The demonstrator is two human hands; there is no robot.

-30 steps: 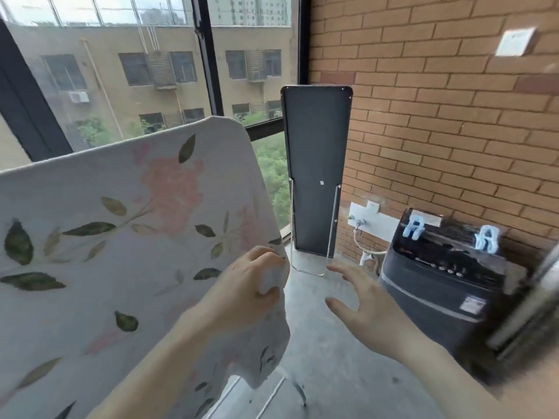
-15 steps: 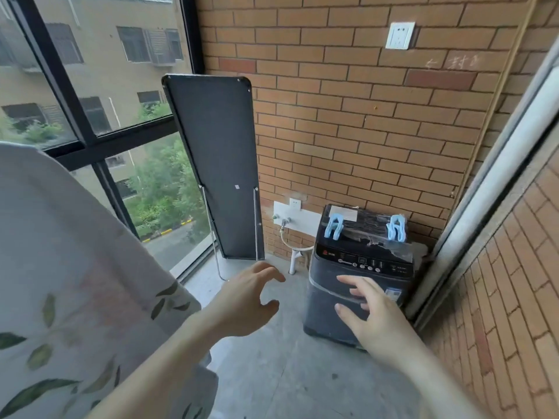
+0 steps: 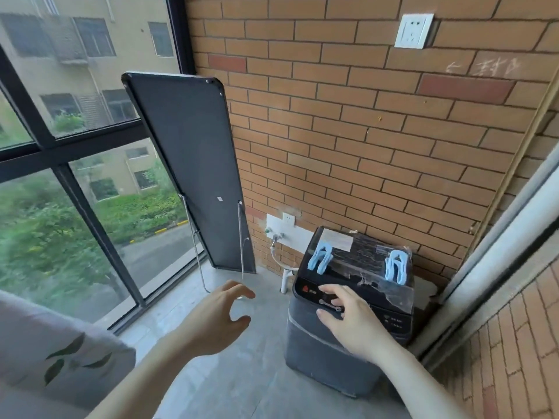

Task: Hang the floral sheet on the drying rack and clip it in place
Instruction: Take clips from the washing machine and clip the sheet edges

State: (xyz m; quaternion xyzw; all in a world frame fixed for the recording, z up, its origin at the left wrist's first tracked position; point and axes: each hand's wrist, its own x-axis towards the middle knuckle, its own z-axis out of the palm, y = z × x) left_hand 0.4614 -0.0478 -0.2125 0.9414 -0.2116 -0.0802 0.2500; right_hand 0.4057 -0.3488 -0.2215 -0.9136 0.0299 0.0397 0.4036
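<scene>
Now, hands: both reach forward over the concrete floor (image 3: 217, 385), and neither holds anything.
Left hand (image 3: 216, 320): fingers loosely curved and apart, thumb set off from them, in mid-air above the floor.
Right hand (image 3: 351, 320): fingers spread and fairly straight, out in front of the control panel of the washing machine (image 3: 326, 358); whether they touch it I cannot tell.
Sheet (image 3: 57, 358): pale cloth with green leaves, low at the left edge, well apart from both hands; what it hangs on is out of sight.
Left clip (image 3: 320, 257): light blue, on the machine's lid.
Right clip (image 3: 397, 264): light blue, on the same lid, well apart from the other one.
Board (image 3: 193, 173): dark, with thin metal legs, leaning in the corner between the window (image 3: 75, 176) and the brick wall (image 3: 348, 131).
Socket (image 3: 413, 30): white, high on the wall.
</scene>
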